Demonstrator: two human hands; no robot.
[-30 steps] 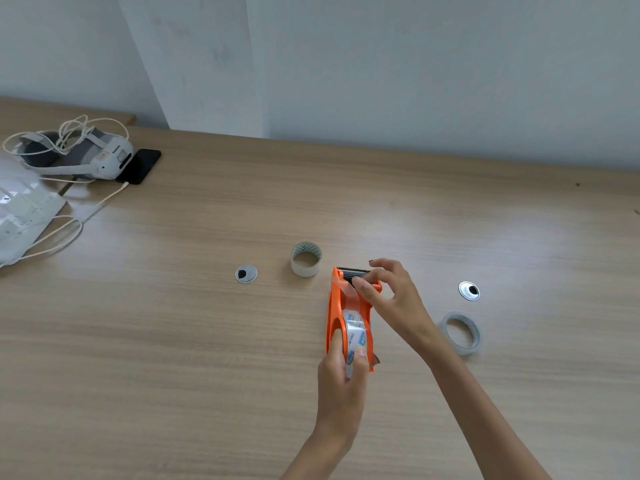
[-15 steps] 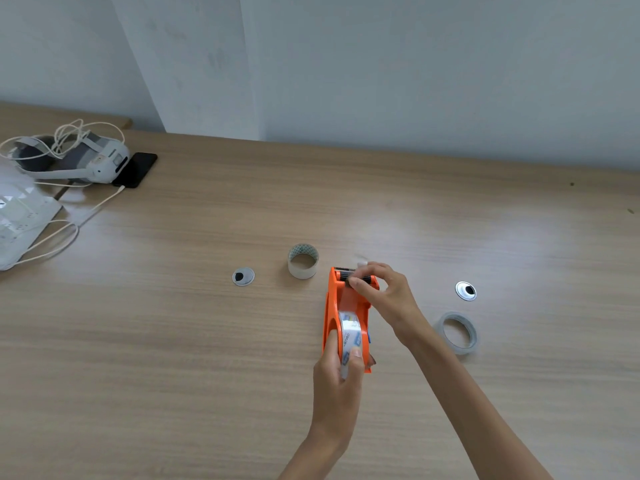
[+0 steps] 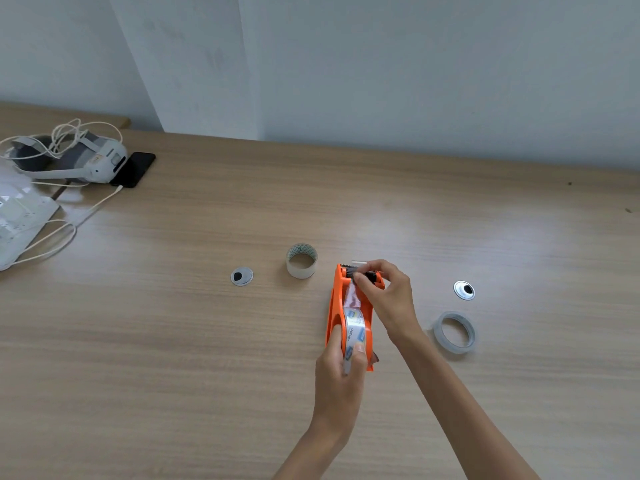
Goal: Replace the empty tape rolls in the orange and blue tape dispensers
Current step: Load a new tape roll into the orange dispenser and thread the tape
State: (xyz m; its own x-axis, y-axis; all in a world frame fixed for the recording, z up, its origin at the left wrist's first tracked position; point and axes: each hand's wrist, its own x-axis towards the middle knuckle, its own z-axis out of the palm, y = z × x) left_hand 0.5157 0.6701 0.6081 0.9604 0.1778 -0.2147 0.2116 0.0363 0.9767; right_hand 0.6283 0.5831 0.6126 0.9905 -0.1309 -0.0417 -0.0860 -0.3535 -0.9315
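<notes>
Orange tape dispenser [image 3: 334,308], printed tape roll [image 3: 354,325] inside

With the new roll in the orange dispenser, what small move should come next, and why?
Probably press the tape end down onto the toothed blade: the right hand pinches it just past the blade, the strip runs forward from the seated roll, and the left hand grips the orange dispenser.

Pale grey wall [image 3: 415,64], light wood-grain table [image 3: 173,341], soft glare
</notes>
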